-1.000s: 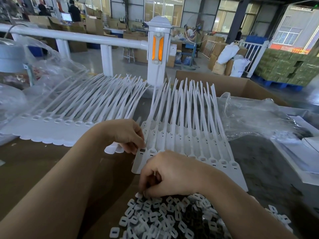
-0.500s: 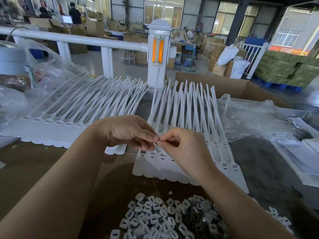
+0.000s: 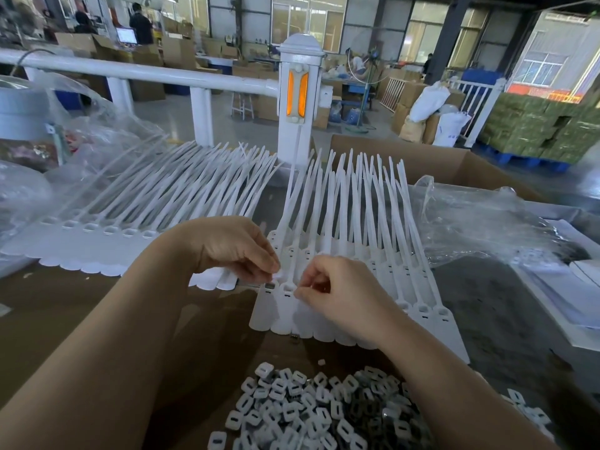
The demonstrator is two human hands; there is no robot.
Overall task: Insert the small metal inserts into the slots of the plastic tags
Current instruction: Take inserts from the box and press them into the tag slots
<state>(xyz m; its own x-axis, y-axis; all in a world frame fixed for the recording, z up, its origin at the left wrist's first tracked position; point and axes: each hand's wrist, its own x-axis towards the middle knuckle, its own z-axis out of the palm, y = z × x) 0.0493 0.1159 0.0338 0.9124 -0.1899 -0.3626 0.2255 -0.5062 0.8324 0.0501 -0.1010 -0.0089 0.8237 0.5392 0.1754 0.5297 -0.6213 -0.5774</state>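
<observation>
A row of joined white plastic tags (image 3: 354,254) with long straps lies fanned out in front of me. My left hand (image 3: 237,251) pinches a small insert (image 3: 278,276) over the leftmost tag heads. My right hand (image 3: 341,293) has curled fingers, and its fingertips pinch at the slot of the second tag head (image 3: 287,290); whether it holds an insert is hidden. A heap of small white and grey inserts (image 3: 324,414) lies near me. One stray insert (image 3: 294,338) sits just below the tag row.
A second fan of white tags (image 3: 146,216) lies to the left. Clear plastic bags (image 3: 480,228) lie right and left. A cardboard box (image 3: 431,167) stands behind the tags, and a white railing post (image 3: 300,102) rises at the back. White flat parts (image 3: 568,293) lie at right.
My right hand left the insert heap, rose to meet my left hand above the tags, then both lowered to the leftmost tag heads.
</observation>
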